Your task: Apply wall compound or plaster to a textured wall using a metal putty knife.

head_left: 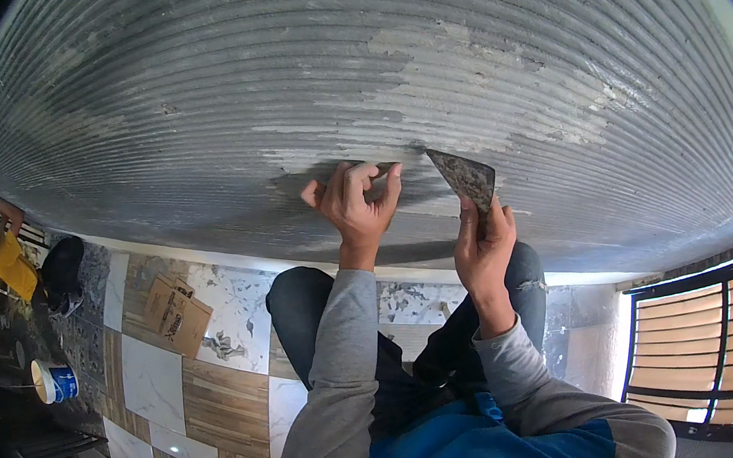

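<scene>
A broad grey wall [185,95] with horizontal ridges like combed adhesive spreads before me, with paler smeared patches in its middle. Between the thumb and fingers of my right hand [487,255] is a dark flat scraper blade [467,178], crusted with dried grey material. Its pointed corner is at the wall's surface. My left hand [354,203] is beside it to the left, close to the wall, with curled fingers. A thin dark edge shows along those fingertips, but what they hold is too narrow to make out.
Tiles in wood-look and white marble pattern [164,368] cover the floor, with scattered debris. A cardboard piece [178,316] and a white-and-blue bucket [56,381] are at left. Another person [9,259] in a yellow top is at far left. A barred window [719,341] is at right.
</scene>
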### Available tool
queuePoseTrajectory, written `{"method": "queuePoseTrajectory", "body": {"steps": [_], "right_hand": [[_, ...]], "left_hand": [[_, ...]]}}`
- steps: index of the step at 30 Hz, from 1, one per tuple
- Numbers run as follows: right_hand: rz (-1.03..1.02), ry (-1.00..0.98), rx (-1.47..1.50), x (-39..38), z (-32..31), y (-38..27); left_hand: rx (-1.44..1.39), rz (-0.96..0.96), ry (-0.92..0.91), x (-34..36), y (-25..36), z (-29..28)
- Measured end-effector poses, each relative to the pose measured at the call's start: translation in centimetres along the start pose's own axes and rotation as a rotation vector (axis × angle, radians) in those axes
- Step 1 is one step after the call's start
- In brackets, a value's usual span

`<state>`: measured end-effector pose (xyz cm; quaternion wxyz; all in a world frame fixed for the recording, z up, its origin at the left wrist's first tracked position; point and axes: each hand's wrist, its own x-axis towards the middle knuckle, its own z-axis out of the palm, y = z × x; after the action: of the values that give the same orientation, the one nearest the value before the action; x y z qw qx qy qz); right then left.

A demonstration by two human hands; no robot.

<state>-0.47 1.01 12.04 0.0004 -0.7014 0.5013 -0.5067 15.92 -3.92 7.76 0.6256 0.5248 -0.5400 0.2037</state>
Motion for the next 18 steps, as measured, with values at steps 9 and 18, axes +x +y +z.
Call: {"method": "queuePoseTrajectory", "body": {"steps": [9,18], "right_hand": [[0.041,-0.02,-0.017,0.4,-0.6,-0.5],[-0.009,-0.044,-0.036,1.2,-0.4,-1.2]], "left_hand": [[-0.014,0.006,0.029,0.0,-0.3,0.3],[-0.007,0.001,0.038,-0.1,-0.1,0.4]]}}
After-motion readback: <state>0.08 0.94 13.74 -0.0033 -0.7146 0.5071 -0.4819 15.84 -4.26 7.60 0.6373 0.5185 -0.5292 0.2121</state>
